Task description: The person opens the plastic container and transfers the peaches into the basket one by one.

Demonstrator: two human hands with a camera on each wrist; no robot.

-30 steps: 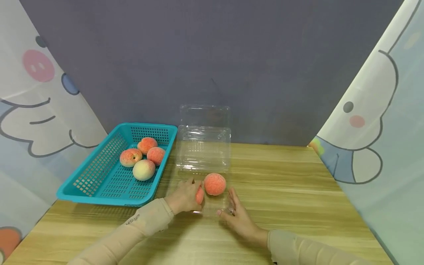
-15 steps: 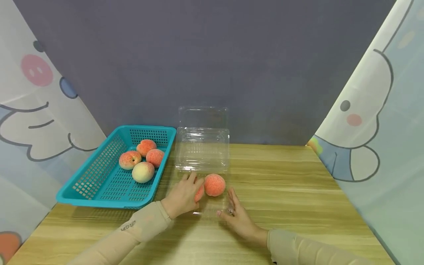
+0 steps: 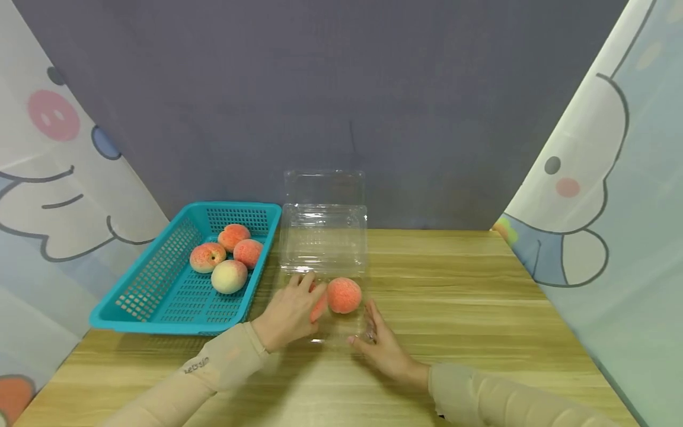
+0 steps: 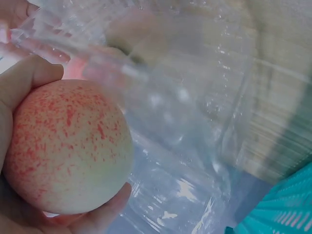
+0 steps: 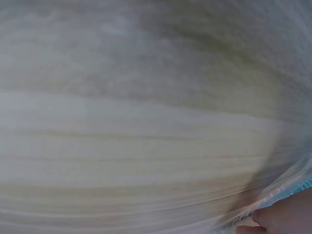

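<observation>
My left hand holds a peach with thumb and fingers curved round it, over the left part of a clear plastic clamshell box. Its fingers cover most of that peach in the head view. Just right of it, another peach sits in the box's near half. My right hand grips the near right edge of the box, thumb in front and fingers along the side. Only its fingertips show at the plastic edge in the right wrist view.
A turquoise basket stands left of the box, close beside it. Several peaches lie in its right part. The box's raised lid stands near the grey back wall. Wooden tabletop extends to the right.
My left hand has shifted slightly left and away from me with its peach, and its fingers have turned a little. The right hand stays at the box's edge.
</observation>
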